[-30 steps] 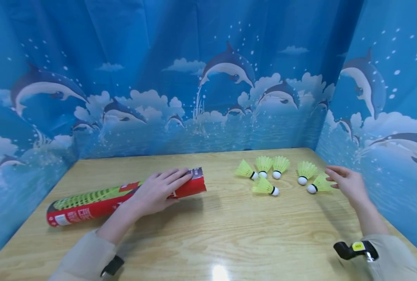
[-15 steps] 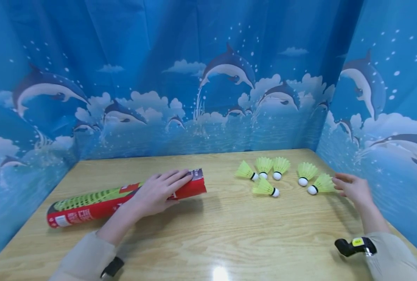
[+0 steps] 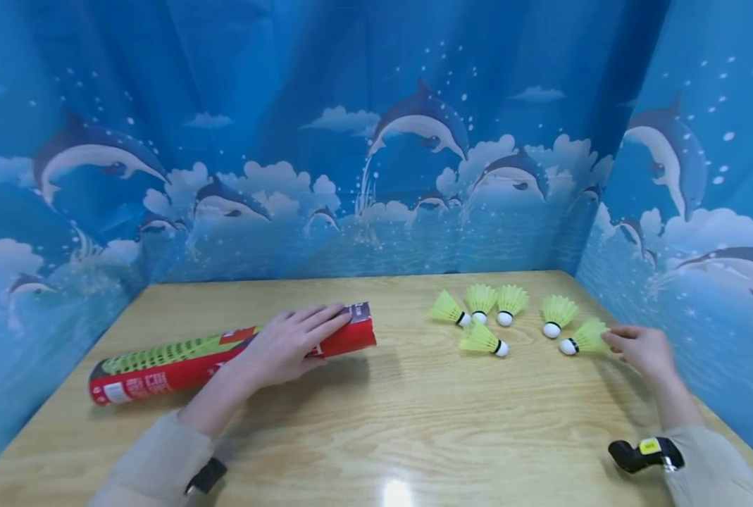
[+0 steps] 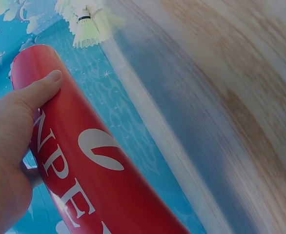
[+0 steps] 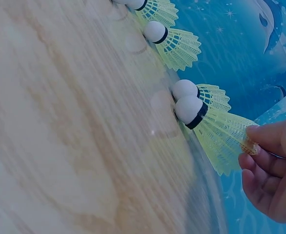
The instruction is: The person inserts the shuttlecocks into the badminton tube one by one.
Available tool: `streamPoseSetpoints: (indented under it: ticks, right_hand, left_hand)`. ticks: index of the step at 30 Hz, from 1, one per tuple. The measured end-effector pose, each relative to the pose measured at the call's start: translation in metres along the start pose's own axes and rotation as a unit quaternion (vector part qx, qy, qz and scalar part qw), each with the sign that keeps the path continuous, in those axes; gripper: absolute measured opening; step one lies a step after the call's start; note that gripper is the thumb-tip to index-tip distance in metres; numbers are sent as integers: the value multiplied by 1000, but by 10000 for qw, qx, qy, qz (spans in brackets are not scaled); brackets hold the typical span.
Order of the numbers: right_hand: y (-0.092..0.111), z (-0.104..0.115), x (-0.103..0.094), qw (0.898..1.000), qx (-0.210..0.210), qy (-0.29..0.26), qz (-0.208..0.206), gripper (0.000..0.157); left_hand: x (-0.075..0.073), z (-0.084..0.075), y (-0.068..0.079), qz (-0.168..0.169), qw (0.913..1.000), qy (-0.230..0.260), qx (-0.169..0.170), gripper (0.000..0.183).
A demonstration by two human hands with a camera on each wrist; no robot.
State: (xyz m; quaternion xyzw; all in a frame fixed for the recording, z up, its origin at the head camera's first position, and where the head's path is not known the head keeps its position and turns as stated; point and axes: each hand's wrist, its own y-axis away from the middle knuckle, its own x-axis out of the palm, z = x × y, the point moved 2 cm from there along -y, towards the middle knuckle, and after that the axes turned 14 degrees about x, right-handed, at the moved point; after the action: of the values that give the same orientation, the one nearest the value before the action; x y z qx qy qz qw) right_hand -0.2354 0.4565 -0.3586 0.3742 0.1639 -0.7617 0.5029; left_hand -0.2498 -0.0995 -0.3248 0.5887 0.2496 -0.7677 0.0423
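My left hand (image 3: 287, 348) grips a red shuttlecock tube (image 3: 179, 366) near its right end, with the thumb along one side in the left wrist view. The tube lies slanted, its right end raised off the table and a yellow-green netting print on its side. At the right, my right hand (image 3: 647, 352) pinches the skirt edge of a yellow shuttlecock (image 3: 585, 338) between thumb and fingers. In the right wrist view this shuttlecock (image 5: 221, 134) has its white cork toward the table, and its skirt reaches into the fingertips.
Another yellow shuttlecock (image 3: 558, 315) lies just behind the pinched one. Several more, among them a front shuttlecock (image 3: 480, 339), form a cluster to the left on the wooden table (image 3: 414, 408). A blue dolphin-print curtain (image 3: 325, 141) stands behind and at both sides.
My right hand has come down to the nearest shuttlecock, and its fingers have closed on the skirt edge. The left hand and the tube stay in place.
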Motion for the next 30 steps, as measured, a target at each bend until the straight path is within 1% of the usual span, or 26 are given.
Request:
streamPoseSetpoints:
  ticks: [3, 6, 8, 10, 13, 15, 17, 23, 30]
  right_hand:
    - [2, -3, -2, 10000, 18, -33, -30, 59]
    - [0, -8, -4, 9999, 57, -126, 39, 62]
    - [-4, -11, -5, 9997, 104, -217, 3, 56]
    - [-5, -11, -7, 9995, 110, -295, 17, 56]
    - [1, -1, -7, 9994, 30, -326, -107, 57]
    - [7, 8, -6, 9994, -50, -320, -99, 63]
    - [12, 14, -5, 9994, -129, -307, -118, 61]
    - [20, 30, -2, 9993, -315, -209, 75, 61]
    - [28, 53, 6, 9983, -547, -144, 153, 58]
  left_hand:
    - [-2, 0, -1, -7, 10000, 26, 4, 96]
    - [-1, 0, -1, 46, 10000, 63, -7, 95]
    - [0, 0, -1, 88, 9999, 90, -26, 94]
    - [0, 1, -1, 123, 9998, 110, -53, 94]
    - [0, 1, 0, 134, 9998, 134, -87, 94]
    - [0, 2, 1, 134, 9997, 150, -116, 95]
    - [0, 2, 0, 139, 9997, 161, -133, 95]
    - [1, 2, 1, 125, 9998, 126, -109, 94]
    - [1, 2, 0, 104, 9998, 95, -110, 95]
